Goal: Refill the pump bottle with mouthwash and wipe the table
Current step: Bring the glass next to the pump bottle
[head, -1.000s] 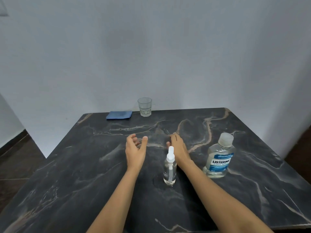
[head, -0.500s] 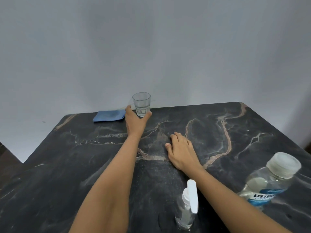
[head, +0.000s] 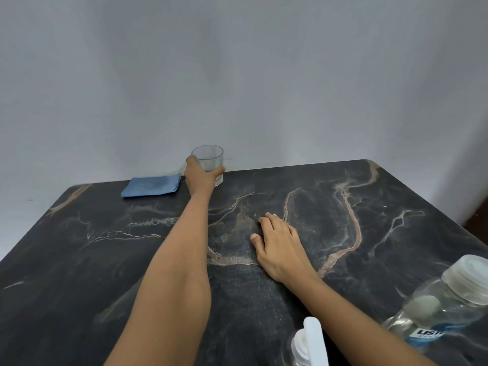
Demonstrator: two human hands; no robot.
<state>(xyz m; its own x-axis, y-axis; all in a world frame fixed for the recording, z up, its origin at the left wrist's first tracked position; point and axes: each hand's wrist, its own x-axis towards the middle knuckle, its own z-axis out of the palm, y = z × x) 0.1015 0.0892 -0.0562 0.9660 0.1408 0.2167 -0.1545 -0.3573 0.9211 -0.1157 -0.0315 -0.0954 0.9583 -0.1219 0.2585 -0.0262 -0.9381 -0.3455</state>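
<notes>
Left grip (head: pixel 200 178): reached out to the far edge of the worktop (head: pixel 105 260), it is closed around the lower half of the glass (head: pixel 208 161). The thumb shows on the glass's right side and the fingers wrap in from the left.
Glass: clear tumbler, upright, by the far edge of the worktop. Whether its base sits on the surface or is just off it cannot be told (the edges are slightly blurred).
Right grip (head: pixel 280 247): palm down on the middle of the worktop, fingers relaxed and nearly straight, holding nothing.
Pump bottle (head: pixel 307 344): at the bottom edge of the view, just beside the right forearm on its left side. Only the white pump head and a little of the clear body show (the rest is cut off by the frame).
Mouthwash bottle (head: pixel 443 307): near corner on the right, on the other side of the right forearm from the pump bottle. It is clear with a pale cap on top and a blue and white label that is only partly readable.
Cloth (head: pixel 151 185): blue, folded flat, at the far edge of the worktop just left of the left grip.
Worktop: dark stone look with pale and tan veins.
Wall (head: pixel 237 75): plain, pale grey-blue, behind the far edge.
</notes>
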